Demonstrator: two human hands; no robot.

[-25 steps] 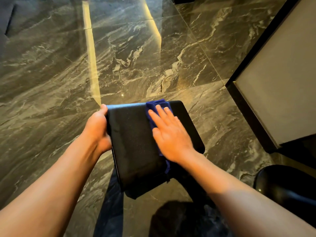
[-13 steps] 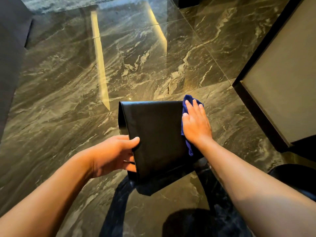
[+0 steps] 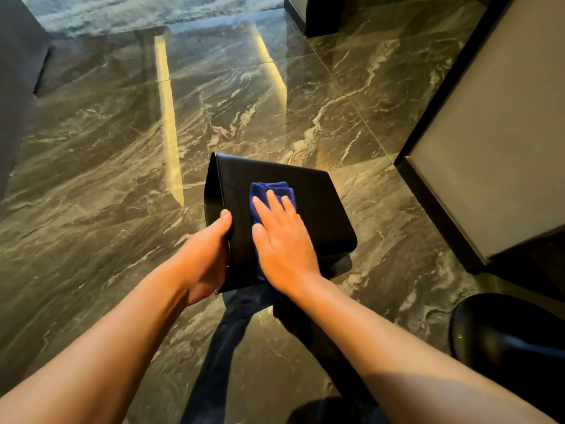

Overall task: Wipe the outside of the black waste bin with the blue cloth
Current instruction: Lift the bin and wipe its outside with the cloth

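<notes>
The black waste bin lies tipped on its side above the dark marble floor, one flat wall facing up. My left hand grips its near left edge, thumb on top. My right hand lies flat on the upper wall, fingers spread, pressing the folded blue cloth against it. Part of the cloth shows beyond my fingertips; the remainder is hidden under the palm.
Glossy marble floor spreads all around, with bright light streaks. A beige panel with a black frame stands at the right. A round black object sits at the lower right. A dark wall edge is at the left.
My right hand has slid the cloth from the bin's right edge to the middle of its upper wall. The bin has turned slightly, and my left hand has shifted up along its left edge.
</notes>
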